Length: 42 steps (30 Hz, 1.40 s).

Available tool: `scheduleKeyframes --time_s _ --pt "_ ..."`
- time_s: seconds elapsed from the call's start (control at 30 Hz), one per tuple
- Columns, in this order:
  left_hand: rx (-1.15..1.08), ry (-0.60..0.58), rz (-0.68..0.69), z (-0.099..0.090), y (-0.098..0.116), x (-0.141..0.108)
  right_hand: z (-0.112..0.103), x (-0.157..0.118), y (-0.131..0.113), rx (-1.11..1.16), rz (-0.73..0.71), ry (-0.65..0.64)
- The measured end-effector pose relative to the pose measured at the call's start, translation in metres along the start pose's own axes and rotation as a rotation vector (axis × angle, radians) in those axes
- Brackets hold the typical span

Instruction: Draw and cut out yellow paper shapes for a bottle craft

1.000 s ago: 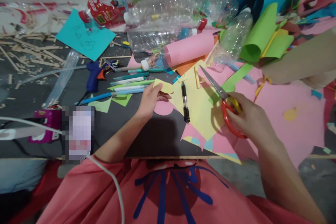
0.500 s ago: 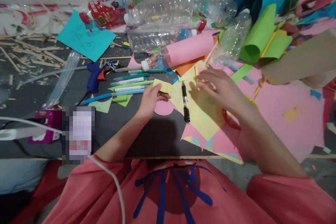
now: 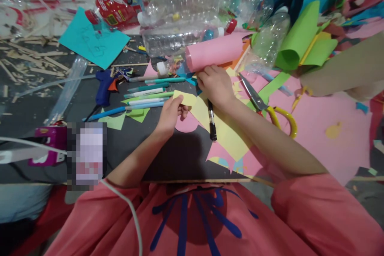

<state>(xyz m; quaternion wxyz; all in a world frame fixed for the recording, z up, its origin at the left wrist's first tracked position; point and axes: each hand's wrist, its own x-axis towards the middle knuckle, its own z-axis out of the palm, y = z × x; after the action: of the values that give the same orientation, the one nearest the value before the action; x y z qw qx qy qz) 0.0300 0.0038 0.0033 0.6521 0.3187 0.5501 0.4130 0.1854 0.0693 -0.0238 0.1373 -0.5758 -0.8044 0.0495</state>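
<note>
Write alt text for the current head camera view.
A person's left hand holds a small yellow paper piece; the right hand is near a pink paper roll. Scissors lie to the right, a blue glue gun to the left.

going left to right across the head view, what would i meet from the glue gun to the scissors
Blue glue gun → left hand holding yellow paper piece → right hand → scissors.

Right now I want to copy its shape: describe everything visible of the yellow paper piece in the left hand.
The small yellow paper piece looks thin and plain, its right end rounded. Left of the black pen, the left hand holds it near its left end, thumb on top, hiding part of it. Whether it touches the yellow sheet is unclear.
</note>
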Motion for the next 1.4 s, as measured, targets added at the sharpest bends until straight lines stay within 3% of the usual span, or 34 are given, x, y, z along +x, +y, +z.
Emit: scheduleKeyframes --time_s 0.17,0.3,0.43,0.53,0.87,0.97,1.13,1.4 --pt "-0.026 -0.012 0.054 -0.002 -0.005 0.003 -0.021 -0.014 -0.006 0.277 0.048 0.076" --pt "-0.026 -0.071 0.118 -0.003 -0.007 0.003 -0.041 -0.042 -0.015 0.762 0.155 0.189" --pt "0.004 -0.086 0.124 -0.003 -0.006 0.001 -0.036 -0.065 -0.02 1.169 0.299 0.176" --pt "0.03 -0.094 0.112 -0.003 -0.005 0.0 -0.026 -0.072 -0.021 1.315 0.387 0.132" --pt "0.056 -0.123 0.08 -0.003 -0.007 0.0 -0.011 -0.074 -0.016 1.317 0.343 0.085" --pt "0.053 -0.124 0.076 -0.004 -0.006 0.001 -0.012 -0.076 -0.018 1.257 0.333 0.11" --pt "0.065 -0.101 0.082 -0.003 -0.005 0.0 -0.018 -0.079 -0.021 1.217 0.354 0.024" --pt "0.1 -0.171 0.144 -0.005 -0.009 0.001 -0.016 -0.073 -0.02 1.207 0.293 0.09"
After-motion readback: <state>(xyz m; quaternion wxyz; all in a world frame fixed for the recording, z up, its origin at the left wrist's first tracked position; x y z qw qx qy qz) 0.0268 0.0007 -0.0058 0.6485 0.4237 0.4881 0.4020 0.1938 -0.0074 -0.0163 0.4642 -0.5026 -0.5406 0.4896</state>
